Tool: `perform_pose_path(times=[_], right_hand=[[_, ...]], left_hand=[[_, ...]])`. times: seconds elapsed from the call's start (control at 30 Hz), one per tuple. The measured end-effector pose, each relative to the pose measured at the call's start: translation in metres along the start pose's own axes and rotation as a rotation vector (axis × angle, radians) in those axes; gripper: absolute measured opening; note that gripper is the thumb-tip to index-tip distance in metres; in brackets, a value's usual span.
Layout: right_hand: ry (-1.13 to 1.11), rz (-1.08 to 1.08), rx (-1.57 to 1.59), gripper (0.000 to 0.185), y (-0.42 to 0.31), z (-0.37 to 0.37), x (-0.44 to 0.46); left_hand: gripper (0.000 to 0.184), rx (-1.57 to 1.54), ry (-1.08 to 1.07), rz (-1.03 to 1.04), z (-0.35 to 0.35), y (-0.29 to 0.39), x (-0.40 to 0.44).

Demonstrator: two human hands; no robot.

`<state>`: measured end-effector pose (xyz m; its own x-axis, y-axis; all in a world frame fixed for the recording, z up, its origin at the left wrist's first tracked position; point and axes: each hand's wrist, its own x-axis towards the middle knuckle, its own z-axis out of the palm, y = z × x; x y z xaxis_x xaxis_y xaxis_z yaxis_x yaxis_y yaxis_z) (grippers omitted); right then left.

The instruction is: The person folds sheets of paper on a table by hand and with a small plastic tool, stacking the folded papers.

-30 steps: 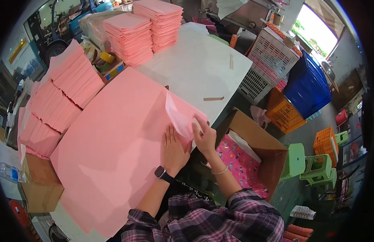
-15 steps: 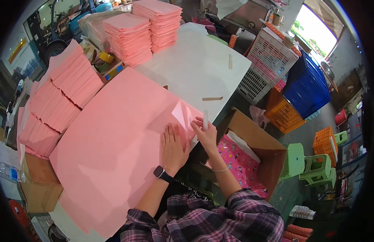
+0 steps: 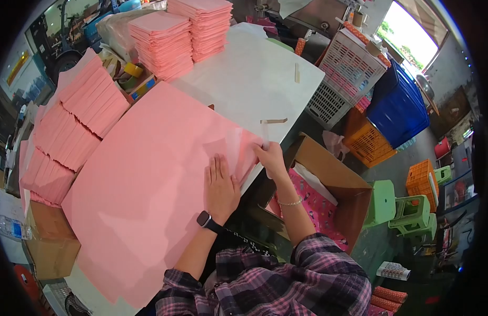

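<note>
A large pink sheet [image 3: 144, 174] covers most of the white table, its right corner creased and partly folded over, with a paler strip of its surface showing. My left hand [image 3: 221, 181] lies flat on the sheet, fingers stretched out, just left of the fold. At the sheet's right edge, my right hand [image 3: 272, 159] is closed around a pale, narrow, flat stick [image 3: 265, 132], which stands up past the fingers. Whether those fingers also pinch the paper's edge I cannot tell.
Stacks of folded pink sheets [image 3: 78, 126] line the table's left side, and two taller pink stacks [image 3: 162, 45] stand at the back. Brown strips [image 3: 274, 121] lie on the white table [image 3: 244, 68]. An open cardboard box [image 3: 354, 203] with pink patterned material is at the right.
My right hand has moved slightly up and right along the sheet's corner, and its fingers have closed more. The folded flap looks flatter. My left hand stays pressed on the sheet.
</note>
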<state>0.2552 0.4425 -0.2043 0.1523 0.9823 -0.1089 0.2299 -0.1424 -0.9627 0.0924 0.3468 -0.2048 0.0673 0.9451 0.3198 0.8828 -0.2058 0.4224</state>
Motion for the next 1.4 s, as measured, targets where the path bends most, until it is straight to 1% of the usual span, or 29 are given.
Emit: perform_pose_path(times=[0.07,0.23,0.33,0.37,0.43,0.47,0.5,0.57,0.6,0.67,0.73,0.83,0.93,1.03,1.17,1.23,1.27,1.33,1.4], right_hand=[[-0.001,-0.001,-0.029,0.034,-0.017,0.002,-0.004],[0.004,-0.009,-0.156,0.038,-0.036,0.015,-0.007],[0.025,-0.035,-0.199,0.04,-0.039,0.023,-0.009],[0.041,-0.058,-0.21,0.041,-0.04,0.024,-0.01],[0.057,-0.082,-0.22,0.041,-0.043,0.022,-0.012],[0.041,-0.056,-0.208,0.041,-0.044,0.02,-0.013],[0.023,-0.031,-0.197,0.04,-0.045,0.017,-0.013],[0.002,-0.005,-0.188,0.039,-0.042,0.011,-0.013],[-0.026,-0.006,-0.134,0.039,-0.037,0.007,-0.012],[-0.08,-0.006,-0.025,0.039,-0.037,0.004,-0.013],[-0.057,-0.024,-0.043,0.038,-0.037,0.007,-0.012],[-0.018,-0.068,-0.072,0.037,-0.039,0.015,-0.008],[0.01,-0.051,-0.201,0.043,-0.044,0.024,-0.006],[0.025,-0.053,-0.216,0.043,-0.045,0.03,-0.004],[0.048,-0.05,-0.202,0.04,-0.053,0.034,-0.009],[0.054,-0.047,-0.19,0.039,-0.052,0.032,-0.011],[0.006,-0.061,-0.132,0.037,-0.048,0.029,-0.011],[-0.09,-0.088,-0.016,0.034,-0.044,0.023,-0.012],[-0.126,-0.066,0.025,0.033,-0.049,0.016,-0.015]], left_hand=[[0.058,-0.114,0.034,-0.024,-0.002,0.001,0.001],[0.056,-0.203,0.083,-0.026,-0.011,0.005,0.001],[0.042,-0.24,0.206,0.028,-0.01,0.003,-0.001],[0.042,-0.241,0.205,0.028,-0.009,0.002,-0.001],[0.03,-0.356,0.189,-0.032,-0.006,-0.001,-0.002],[0.025,-0.413,0.18,-0.064,-0.003,-0.003,-0.002],[0.025,-0.413,0.182,-0.067,-0.001,-0.005,-0.002],[0.018,-0.494,0.218,-0.136,0.004,-0.009,-0.002],[0.015,-0.534,0.237,-0.171,0.007,-0.011,-0.002],[0.015,-0.49,0.244,-0.146,0.005,-0.009,-0.002],[0.017,-0.398,0.258,-0.088,0.002,-0.006,-0.001],[0.019,-0.43,0.264,-0.07,-0.005,-0.001,0.0],[0.021,-0.464,0.283,-0.065,-0.005,-0.001,0.002],[0.022,-0.506,0.304,-0.075,-0.005,-0.003,0.001],[0.019,-0.505,0.263,-0.088,-0.002,-0.004,-0.001],[0.016,-0.483,0.311,-0.1,0.003,-0.008,-0.001],[0.015,-0.471,0.337,-0.107,0.005,-0.009,-0.002],[0.014,-0.498,0.323,-0.135,0.001,-0.008,-0.002],[0.011,-0.554,0.293,-0.18,-0.001,-0.007,-0.001]])
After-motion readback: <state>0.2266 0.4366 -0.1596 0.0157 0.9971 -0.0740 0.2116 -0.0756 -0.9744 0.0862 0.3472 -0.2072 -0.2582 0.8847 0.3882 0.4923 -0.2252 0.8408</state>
